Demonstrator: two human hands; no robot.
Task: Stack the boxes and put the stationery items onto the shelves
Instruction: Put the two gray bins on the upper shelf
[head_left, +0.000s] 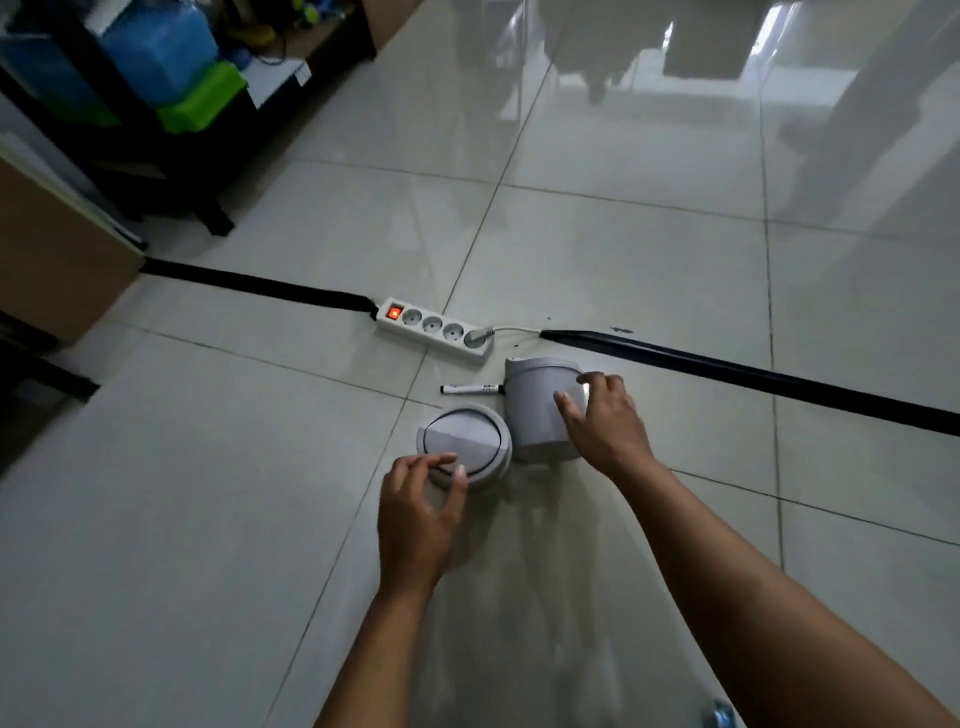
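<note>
A small grey bin (535, 410) lies on its side on the tiled floor. My right hand (605, 426) grips it from above, thumb on the near side and fingers over its right flank. Its round grey swing lid (465, 439) lies flat just left of the bin. My left hand (418, 506) pinches the lid's near rim with curled fingertips. A black-and-white marker (471, 388) lies on the floor just beyond the lid, touching the bin's left side. The black shelf unit (130, 104) stands far left at the back.
A white power strip (434, 328) with a lit red switch lies beyond the marker, with black cable covers (753, 371) running left and right from it. Blue (161, 47) and green boxes (202, 101) sit on the shelf. A brown cardboard box (57, 260) stands at the left edge.
</note>
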